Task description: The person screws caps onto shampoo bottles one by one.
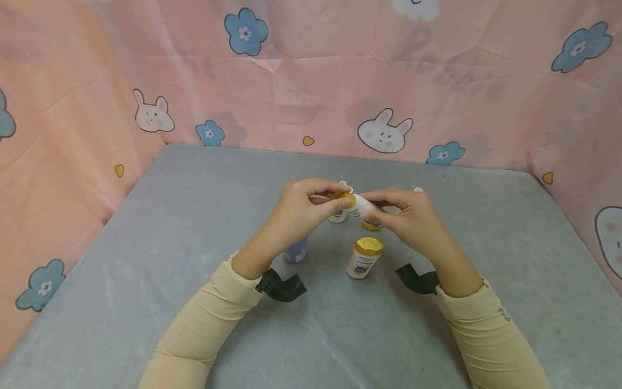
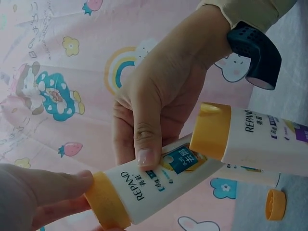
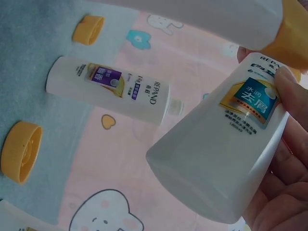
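Both hands hold one white shampoo-style bottle with a teal label, tilted above the table. My left hand pinches its yellow cap between thumb and fingers. On the bottle's body, my right hand grips with the thumb over the label side, as the right wrist view shows. Just nearer to me stands a white bottle with a gold-yellow cap and purple label. Behind the hands is an uncapped white bottle with a purple label and a bare neck, partly hidden in the head view.
A blue bottle stands by my left wrist, partly covered by it. Loose yellow caps lie on the grey table. One small white top peeks out behind my right hand. Pink printed cloth surrounds the table.
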`<state>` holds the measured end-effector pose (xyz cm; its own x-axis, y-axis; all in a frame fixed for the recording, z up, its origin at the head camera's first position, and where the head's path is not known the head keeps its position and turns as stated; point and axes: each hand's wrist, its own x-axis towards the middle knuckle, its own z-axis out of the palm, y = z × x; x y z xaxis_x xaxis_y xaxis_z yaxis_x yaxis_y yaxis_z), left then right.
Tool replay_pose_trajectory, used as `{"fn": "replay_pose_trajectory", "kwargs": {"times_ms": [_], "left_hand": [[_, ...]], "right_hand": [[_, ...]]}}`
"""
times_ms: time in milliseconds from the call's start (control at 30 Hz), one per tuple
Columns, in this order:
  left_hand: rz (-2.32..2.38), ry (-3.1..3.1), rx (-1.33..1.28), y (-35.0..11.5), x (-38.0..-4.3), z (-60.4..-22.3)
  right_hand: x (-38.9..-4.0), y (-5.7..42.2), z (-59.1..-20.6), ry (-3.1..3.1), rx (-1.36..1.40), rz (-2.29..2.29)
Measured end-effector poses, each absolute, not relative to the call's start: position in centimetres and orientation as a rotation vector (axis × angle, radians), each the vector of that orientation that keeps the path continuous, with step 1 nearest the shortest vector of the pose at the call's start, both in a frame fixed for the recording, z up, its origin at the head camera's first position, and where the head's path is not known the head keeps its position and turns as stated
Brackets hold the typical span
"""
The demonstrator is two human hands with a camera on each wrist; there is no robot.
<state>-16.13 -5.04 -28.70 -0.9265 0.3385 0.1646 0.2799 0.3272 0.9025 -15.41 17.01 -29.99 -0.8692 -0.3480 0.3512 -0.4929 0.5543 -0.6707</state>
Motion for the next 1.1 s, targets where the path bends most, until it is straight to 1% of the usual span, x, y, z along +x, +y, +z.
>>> {"fn": "replay_pose_trajectory", "kwargs": {"times_ms": [133, 333, 467, 800, 933, 1100], "left_hand": [[1.732, 2.466, 0.623, -5.11, -16.1, -28.73], [1.759, 2.431, 0.751, -5.26, -16.02, -28.67], [1.762, 2.423, 0.776, -5.27, -16.09, -28.75], [1.721, 2.502, 0.5, -4.93, -16.25, -28.74], [1.751, 2.509, 0.464, -4.85, -16.26, -28.83], [1.802, 2.507, 0.441, -4.71, -16.36, -29.06]], "right_hand": [[-15.44, 17.13, -29.97, -2.616, 0.728, 1.228], [-15.56, 17.53, -29.87, -2.633, 0.773, 1.293], [-15.64, 17.76, -29.81, -2.643, 0.796, 1.345], [-15.57, 17.21, -29.76, -2.628, 0.728, 1.249], [-15.57, 17.11, -29.79, -2.651, 0.711, 1.282], [-15.49, 16.99, -29.71, -2.73, 0.619, 1.34]]}}
